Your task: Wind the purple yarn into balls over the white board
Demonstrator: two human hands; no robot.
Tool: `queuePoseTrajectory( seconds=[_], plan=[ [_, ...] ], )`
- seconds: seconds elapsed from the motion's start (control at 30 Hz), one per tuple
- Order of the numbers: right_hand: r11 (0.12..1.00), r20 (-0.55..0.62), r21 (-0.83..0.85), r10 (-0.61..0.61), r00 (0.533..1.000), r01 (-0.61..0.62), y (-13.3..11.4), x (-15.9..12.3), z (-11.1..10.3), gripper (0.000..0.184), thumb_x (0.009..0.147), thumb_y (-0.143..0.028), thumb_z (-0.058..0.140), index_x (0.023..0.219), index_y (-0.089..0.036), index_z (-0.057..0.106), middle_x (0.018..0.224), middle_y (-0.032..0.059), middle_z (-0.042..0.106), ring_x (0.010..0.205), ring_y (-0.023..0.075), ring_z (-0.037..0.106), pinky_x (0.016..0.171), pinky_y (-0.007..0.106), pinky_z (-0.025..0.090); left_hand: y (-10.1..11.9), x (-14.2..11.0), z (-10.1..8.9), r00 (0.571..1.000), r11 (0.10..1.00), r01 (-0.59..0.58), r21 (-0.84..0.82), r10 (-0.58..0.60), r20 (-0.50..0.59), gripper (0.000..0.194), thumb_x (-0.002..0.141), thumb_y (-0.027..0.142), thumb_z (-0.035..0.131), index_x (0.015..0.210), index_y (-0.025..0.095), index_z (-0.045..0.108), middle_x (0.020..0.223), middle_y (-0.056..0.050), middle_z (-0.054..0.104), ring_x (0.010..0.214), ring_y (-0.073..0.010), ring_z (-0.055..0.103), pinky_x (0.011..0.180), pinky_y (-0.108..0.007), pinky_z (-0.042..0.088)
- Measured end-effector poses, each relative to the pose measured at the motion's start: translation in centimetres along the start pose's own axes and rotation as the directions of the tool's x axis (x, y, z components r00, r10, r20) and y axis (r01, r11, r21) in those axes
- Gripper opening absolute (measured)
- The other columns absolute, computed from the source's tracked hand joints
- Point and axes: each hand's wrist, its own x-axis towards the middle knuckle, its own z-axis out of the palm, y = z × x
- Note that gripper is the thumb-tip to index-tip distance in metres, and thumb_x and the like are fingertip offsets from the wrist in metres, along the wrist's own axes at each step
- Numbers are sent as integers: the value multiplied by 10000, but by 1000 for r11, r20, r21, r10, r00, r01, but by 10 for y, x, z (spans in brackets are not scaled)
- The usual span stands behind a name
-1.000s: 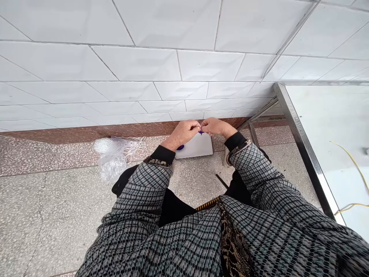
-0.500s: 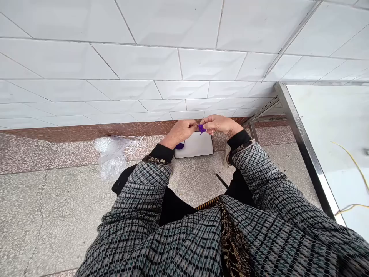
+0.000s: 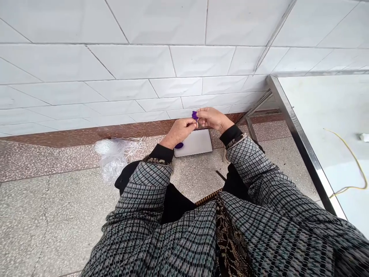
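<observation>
My left hand [image 3: 181, 130] and my right hand [image 3: 212, 117] meet in front of me, fingertips pinched together on a small purple piece [image 3: 195, 114] that sticks up between them. Both hands have their fingers closed. Below the left hand a second purple bit [image 3: 179, 145] shows at the edge of a white flat board [image 3: 196, 143] lying on the floor. Whether the left hand holds that second bit too, I cannot tell.
A clear plastic bag with white string [image 3: 115, 154] lies on the speckled floor to the left. A white tiled wall [image 3: 138, 61] rises just beyond the hands. A metal-edged white table [image 3: 300, 138] with a yellow cord [image 3: 353, 161] stands at the right.
Both hands have risen slightly and shifted left, and the purple piece now shows above the fingertips. The view has tilted a little.
</observation>
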Motion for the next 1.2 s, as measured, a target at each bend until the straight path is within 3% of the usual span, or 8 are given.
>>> queuePoseTrajectory(
  seconds=[0.17, 0.3, 0.47, 0.63, 0.77, 0.87, 1.03, 1.2],
  plan=[
    [1000, 168, 18, -13, 986, 10, 9, -3, -3, 336, 1037, -6, 617, 738, -156, 647, 517, -51, 544, 448, 68, 426, 472, 152, 419, -7, -10, 1, 996, 994, 94, -56, -93, 16, 158, 844, 319, 600, 790, 202, 689, 658, 20, 584, 632, -168, 559, 680, -285, 453],
    [945, 287, -327, 72, 955, 27, 15, -18, 0, 289, 947, 65, 663, 749, -144, 691, 529, -52, 575, 457, 68, 466, 471, 153, 397, -10, -22, 0, 993, 992, 114, 59, -113, -16, 180, 862, 330, 627, 727, 215, 653, 624, 24, 566, 635, -175, 536, 690, -297, 432],
    [690, 119, -724, 170, 978, -32, 24, -30, 12, 401, 863, 102, 770, 592, -163, 638, 490, -42, 533, 464, 90, 483, 455, 212, 364, -10, -34, 8, 993, 981, 93, 168, -78, -91, 168, 863, 270, 614, 714, 218, 671, 785, -41, 734, 803, -223, 642, 824, -332, 472],
    [862, -152, -496, 27, 988, -100, 28, -26, 15, 463, 965, 74, 704, 615, -193, 561, 496, -52, 502, 469, 87, 467, 481, 197, 413, -7, -43, 22, 997, 986, 63, 154, -54, -61, 174, 894, 270, 610, 742, 213, 675, 793, -32, 721, 785, -213, 621, 818, -335, 456],
    [995, -36, -82, 58, 998, -61, 25, -29, 10, 435, 1097, 16, 563, 704, -169, 573, 600, -50, 572, 482, 52, 441, 516, 164, 450, -8, -44, 27, 995, 988, 94, 124, -96, 7, 185, 922, 264, 593, 785, 212, 704, 677, 10, 613, 682, -192, 546, 759, -327, 433],
    [997, 101, -7, 75, 992, -75, 21, -34, 5, 402, 1102, 20, 545, 748, -156, 620, 584, -57, 568, 483, 57, 438, 519, 163, 444, -13, -40, 26, 989, 979, 138, 149, -144, 30, 188, 918, 268, 602, 775, 212, 710, 662, 3, 598, 663, -195, 529, 740, -336, 413],
    [940, 251, -337, 133, 959, -42, 20, -39, -5, 345, 1023, 80, 594, 780, -151, 676, 544, -50, 572, 510, 81, 480, 537, 172, 415, -23, -33, 20, 989, 959, 145, 243, -134, -60, 182, 918, 277, 622, 766, 219, 705, 749, -50, 704, 754, -230, 596, 741, -348, 410],
    [663, 190, -747, 266, 945, -37, 27, -38, -1, 351, 975, 63, 730, 702, -150, 670, 550, -39, 569, 550, 102, 521, 544, 208, 414, -20, -33, 21, 995, 975, 99, 200, -93, -35, 188, 928, 252, 606, 783, 205, 716, 824, -58, 758, 808, -222, 657, 817, -344, 492]
  ],
)
